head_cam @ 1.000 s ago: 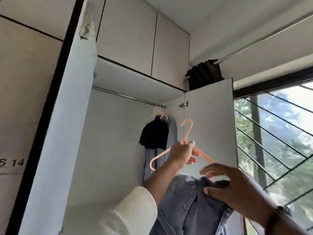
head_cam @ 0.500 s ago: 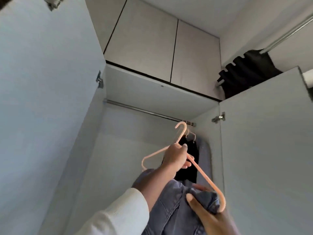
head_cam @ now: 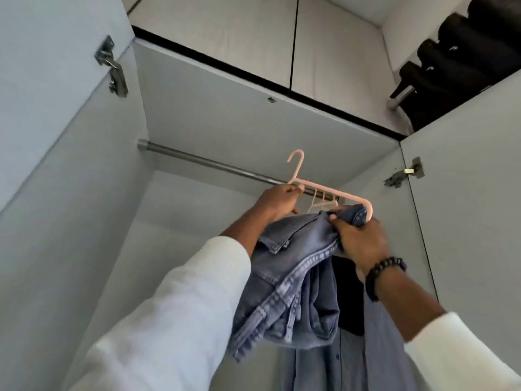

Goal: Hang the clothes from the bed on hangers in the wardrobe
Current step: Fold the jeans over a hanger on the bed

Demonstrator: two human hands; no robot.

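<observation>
Jeans [head_cam: 293, 277]: grey-blue denim, bunched, held up inside the wardrobe just under the rail [head_cam: 214, 165]; most of the cloth sags between the two forearms.
Hanger [head_cam: 332, 193]: pink plastic, hook up and free of the rail, right tip pushed into a fold of denim.
Left hand [head_cam: 279, 198]: fingers curled round the hanger near its neck; thumb side hidden, so how firm the hold is I cannot tell.
Right hand [head_cam: 358, 238]: fingers clamped on the jeans' top edge at the hanger's right tip.
Risk, slip: only one end of the hanger looks engaged; loose weight below may drag the denim off once the right hand lets go.
Risk, tilt: load sits to one side, so the hanger would likely tip when hooked and shed the jeans.
Risk, hook: hook sits beside the rail, not over it; a blind reach could miss or catch the spare hangers [head_cam: 324, 203] just behind.
Risk, crowding: hung shirt [head_cam: 375, 348] and a dark garment [head_cam: 346, 294] hang right behind the hands; they could snag.
Hidden: hanger's left arm, behind the left hand; rail's right end, behind hands and hangers.
Cut off: jeans' legs, wardrobe floor and the bed are out of view.
Hard to make out: whether the denim is threaded over the hanger bar or just bunched against it; black bundle [head_cam: 462, 60] at top right, over the door [head_cam: 473, 221], unclear.
</observation>
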